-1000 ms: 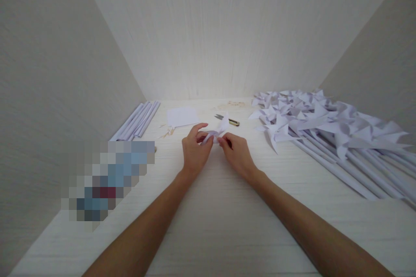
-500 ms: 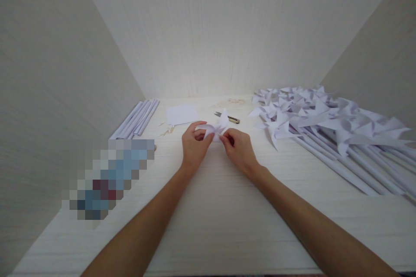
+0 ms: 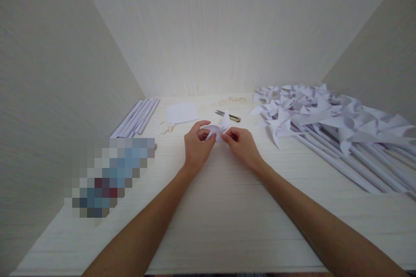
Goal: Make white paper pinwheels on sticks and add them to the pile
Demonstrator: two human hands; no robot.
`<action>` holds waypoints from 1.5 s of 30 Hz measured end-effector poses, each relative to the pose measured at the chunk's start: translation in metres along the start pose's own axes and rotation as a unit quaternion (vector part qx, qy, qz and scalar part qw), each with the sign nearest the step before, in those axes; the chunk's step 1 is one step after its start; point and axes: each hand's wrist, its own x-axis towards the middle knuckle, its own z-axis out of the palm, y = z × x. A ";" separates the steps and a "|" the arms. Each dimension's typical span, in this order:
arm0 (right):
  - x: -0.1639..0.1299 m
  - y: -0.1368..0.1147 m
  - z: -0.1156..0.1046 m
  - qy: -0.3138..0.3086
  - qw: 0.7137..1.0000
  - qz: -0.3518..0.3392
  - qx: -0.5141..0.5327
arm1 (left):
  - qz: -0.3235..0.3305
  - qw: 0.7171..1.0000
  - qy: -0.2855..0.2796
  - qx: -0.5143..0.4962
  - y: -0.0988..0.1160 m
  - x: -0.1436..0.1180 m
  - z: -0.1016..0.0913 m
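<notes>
Left hand [image 3: 195, 149] and right hand [image 3: 242, 145] meet at mid-worktop [image 3: 227, 216], each pinching one side of a small folded paper piece [image 3: 216, 130] held between their fingertips, equally near both, with scissors [image 3: 228, 116] lying just beyond.

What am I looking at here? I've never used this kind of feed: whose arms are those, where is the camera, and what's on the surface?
There is no machine: a camera worn on a person's head looks down at their own bare arms. The left hand and right hand together pinch a small folded white paper piece. On the pale table lie small snips, a blank paper square, rolled paper sticks at left, and a heap of finished paper pinwheels at right. The blurred patch at left cannot be identified.
</notes>
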 end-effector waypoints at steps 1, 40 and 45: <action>-0.001 -0.001 0.000 0.021 0.999 -0.033 -0.026 | 0.003 1.000 -0.001 0.008 0.000 0.000 0.000; -0.004 0.002 0.006 0.002 0.988 0.054 0.142 | -0.065 0.994 0.014 -0.088 0.000 0.005 0.002; -0.005 0.002 0.007 0.001 0.988 0.059 0.141 | -0.061 0.995 0.014 -0.082 -0.002 0.005 0.001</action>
